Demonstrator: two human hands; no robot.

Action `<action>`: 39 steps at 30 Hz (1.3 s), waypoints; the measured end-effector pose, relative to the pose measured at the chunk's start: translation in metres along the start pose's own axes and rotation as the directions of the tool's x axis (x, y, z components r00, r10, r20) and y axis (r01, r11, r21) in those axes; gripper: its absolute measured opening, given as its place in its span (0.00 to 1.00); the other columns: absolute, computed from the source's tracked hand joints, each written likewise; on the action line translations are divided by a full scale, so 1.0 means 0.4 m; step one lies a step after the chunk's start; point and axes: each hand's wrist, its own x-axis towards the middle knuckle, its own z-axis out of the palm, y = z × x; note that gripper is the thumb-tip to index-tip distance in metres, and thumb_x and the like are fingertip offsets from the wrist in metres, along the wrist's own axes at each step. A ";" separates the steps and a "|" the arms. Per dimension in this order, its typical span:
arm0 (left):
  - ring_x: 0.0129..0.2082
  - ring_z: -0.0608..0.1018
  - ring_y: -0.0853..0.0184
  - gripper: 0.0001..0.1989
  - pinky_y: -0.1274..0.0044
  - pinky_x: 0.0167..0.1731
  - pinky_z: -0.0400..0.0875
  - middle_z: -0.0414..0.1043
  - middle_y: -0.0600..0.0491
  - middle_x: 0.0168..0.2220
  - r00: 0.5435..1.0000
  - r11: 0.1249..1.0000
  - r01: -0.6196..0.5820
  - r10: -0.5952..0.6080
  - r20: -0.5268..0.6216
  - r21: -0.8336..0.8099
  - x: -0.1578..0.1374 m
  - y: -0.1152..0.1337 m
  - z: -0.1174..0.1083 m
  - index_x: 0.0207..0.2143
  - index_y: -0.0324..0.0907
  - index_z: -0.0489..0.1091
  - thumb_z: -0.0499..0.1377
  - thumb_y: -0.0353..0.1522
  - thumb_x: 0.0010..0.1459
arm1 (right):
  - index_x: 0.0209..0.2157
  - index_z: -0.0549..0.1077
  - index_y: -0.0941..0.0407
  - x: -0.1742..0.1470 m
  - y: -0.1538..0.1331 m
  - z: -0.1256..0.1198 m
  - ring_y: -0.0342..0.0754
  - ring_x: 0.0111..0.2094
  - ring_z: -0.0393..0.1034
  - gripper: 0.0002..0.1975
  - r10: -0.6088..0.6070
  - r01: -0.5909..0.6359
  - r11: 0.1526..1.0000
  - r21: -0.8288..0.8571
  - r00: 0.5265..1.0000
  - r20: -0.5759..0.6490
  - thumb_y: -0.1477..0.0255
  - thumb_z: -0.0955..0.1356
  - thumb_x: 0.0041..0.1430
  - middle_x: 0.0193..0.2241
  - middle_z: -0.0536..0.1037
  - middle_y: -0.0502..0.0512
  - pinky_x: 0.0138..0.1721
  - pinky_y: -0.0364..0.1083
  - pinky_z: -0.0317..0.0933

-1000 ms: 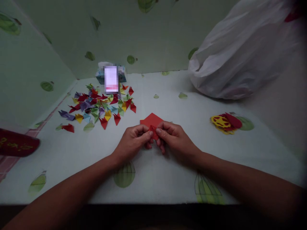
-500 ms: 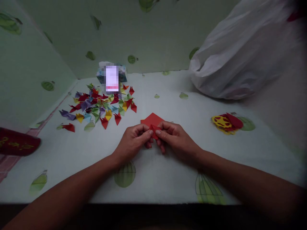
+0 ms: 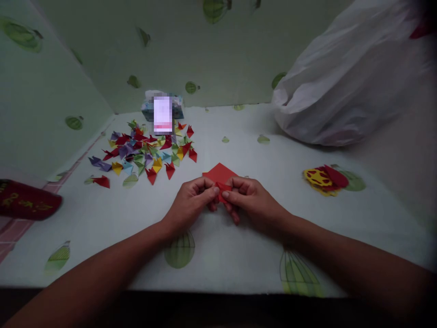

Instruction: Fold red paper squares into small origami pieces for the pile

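Between my two hands is a small folded piece of red paper (image 3: 223,187). My left hand (image 3: 198,196) pinches its left side between thumb and fingers. On its right side my right hand (image 3: 247,196) is closed in a similar pinch, the thumb on top. Some of the fold is hidden behind my fingers. Just beyond the hands, flat on the table, lies an orange-red sheet of paper (image 3: 220,171) with one corner pointing away from me.
Several folded paper pieces in many colours (image 3: 139,152) are heaped at the back left, before a tissue box (image 3: 179,107) and a blurred lit screen (image 3: 163,114). A red cylinder (image 3: 30,200) lies left. Yellow and red cutouts (image 3: 324,179) and a white plastic bag (image 3: 327,100) are right.
My right thumb and fingers have shifted slightly on the folded red paper, and more of it shows between my hands. The whole view has moved a little.
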 end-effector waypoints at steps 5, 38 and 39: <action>0.25 0.74 0.72 0.12 0.78 0.31 0.68 0.73 0.56 0.25 0.999 0.999 -0.028 0.028 0.035 -0.025 0.004 -0.013 -0.004 0.30 0.40 0.71 0.60 0.38 0.63 | 0.27 0.66 0.56 -0.001 -0.002 0.002 0.37 0.14 0.64 0.13 0.011 -0.011 1.000 0.028 1.000 -0.023 0.67 0.71 0.60 0.19 0.74 0.45 0.16 0.38 0.59; 0.25 0.75 0.70 0.17 0.77 0.32 0.70 0.73 0.55 0.24 0.999 0.991 0.004 0.002 0.044 -0.131 0.015 -0.018 -0.014 0.28 0.39 0.71 0.61 0.42 0.63 | 0.27 0.69 0.57 0.008 0.002 -0.011 0.38 0.14 0.67 0.10 0.011 -0.010 1.000 -0.025 1.000 0.027 0.69 0.71 0.59 0.19 0.76 0.46 0.18 0.39 0.60; 0.25 0.75 0.70 0.17 0.77 0.31 0.70 0.73 0.55 0.24 0.999 0.992 0.000 0.005 0.042 -0.128 0.015 -0.017 -0.015 0.28 0.39 0.71 0.62 0.42 0.62 | 0.27 0.69 0.57 0.008 0.003 -0.011 0.38 0.14 0.67 0.10 0.006 -0.005 0.999 -0.034 1.000 0.025 0.69 0.71 0.59 0.19 0.76 0.46 0.18 0.39 0.60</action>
